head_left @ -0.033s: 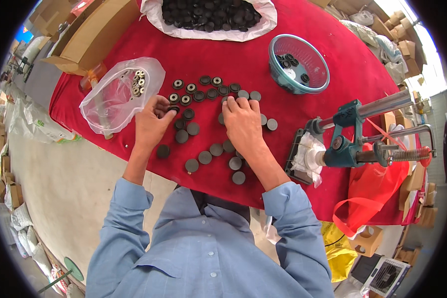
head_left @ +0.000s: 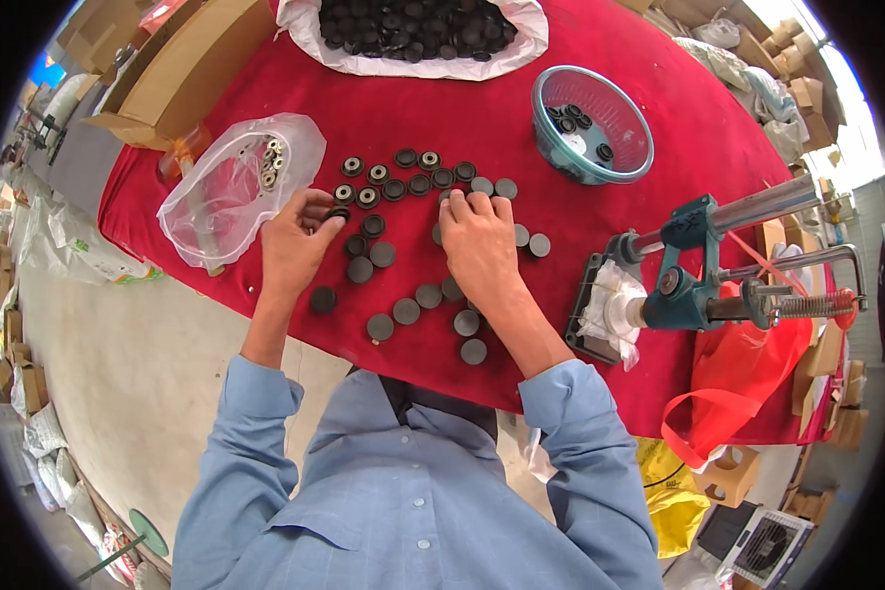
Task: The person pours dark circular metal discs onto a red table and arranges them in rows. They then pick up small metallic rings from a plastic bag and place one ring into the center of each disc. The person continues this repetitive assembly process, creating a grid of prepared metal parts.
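My left hand pinches a small round black cap between thumb and fingers, beside the clear plastic bag of metal washers. My right hand is palm down among the caps, fingers bent and close together. Its thumb and whatever lies beneath its fingertips are hidden. Between and beyond the hands stand several upturned black caps, some with a metal ring inside, such as the cap in the far row. Other caps lie flat side up, like the one near the table's front edge.
A white sack full of black caps sits at the far side of the red-covered table. A blue-green basket holds a few black pieces. A green hand press stands at right, near a red bag. Cardboard boxes stand far left.
My left hand has shifted very slightly to the left, still pinching the cap. My right hand stays where it was.
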Tool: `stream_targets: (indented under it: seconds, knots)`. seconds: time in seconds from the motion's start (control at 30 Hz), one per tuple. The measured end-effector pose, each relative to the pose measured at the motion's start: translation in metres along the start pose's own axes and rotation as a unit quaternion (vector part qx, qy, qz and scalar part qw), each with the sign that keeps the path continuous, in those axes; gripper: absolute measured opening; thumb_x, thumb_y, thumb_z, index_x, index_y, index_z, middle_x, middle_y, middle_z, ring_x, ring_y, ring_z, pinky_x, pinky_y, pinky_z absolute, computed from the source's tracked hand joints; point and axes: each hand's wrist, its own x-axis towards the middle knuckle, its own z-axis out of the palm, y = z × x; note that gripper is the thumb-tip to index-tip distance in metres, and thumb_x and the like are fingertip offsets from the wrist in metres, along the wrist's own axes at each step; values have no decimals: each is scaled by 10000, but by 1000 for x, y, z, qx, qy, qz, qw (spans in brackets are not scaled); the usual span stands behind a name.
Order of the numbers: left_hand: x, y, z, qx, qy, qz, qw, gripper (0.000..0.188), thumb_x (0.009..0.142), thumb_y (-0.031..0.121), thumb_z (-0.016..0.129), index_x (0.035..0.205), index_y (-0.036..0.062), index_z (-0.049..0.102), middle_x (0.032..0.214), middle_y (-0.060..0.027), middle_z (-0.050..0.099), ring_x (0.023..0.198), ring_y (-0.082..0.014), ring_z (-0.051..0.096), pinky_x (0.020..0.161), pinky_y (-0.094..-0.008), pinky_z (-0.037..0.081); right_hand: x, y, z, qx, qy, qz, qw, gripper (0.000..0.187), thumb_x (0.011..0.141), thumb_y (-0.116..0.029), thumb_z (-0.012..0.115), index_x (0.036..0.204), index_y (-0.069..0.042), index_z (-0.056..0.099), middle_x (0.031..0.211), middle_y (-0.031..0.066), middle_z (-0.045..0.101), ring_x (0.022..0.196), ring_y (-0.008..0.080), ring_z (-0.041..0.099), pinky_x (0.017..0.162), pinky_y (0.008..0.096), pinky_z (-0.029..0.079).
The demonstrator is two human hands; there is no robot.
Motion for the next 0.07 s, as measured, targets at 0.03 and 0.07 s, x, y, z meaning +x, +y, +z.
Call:
stream_targets:
  seconds: [0.03,0.07]
  knots:
    - [-1,-5,-8,-22,-5,-43,999,413,902,63,828,1296,22,712,1022,-55,792,860,-84,697,785,-245,561,2,-2,1,-18,-3,-7,1000,371,896,-106,692,1241,6,769,1315,127,731,1140,277,657,988,445,474]
    - [-2,-14,-18,-43,-10,-86,995,517,908,77,827,1409,47,706,1058,-77,807,879,-96,716,830,-236,573,-2,-4,5,-26,7,-10,1000,397,888,-110,706,1262,8,763,1322,136,729,1142,282,655,1031,464,465]
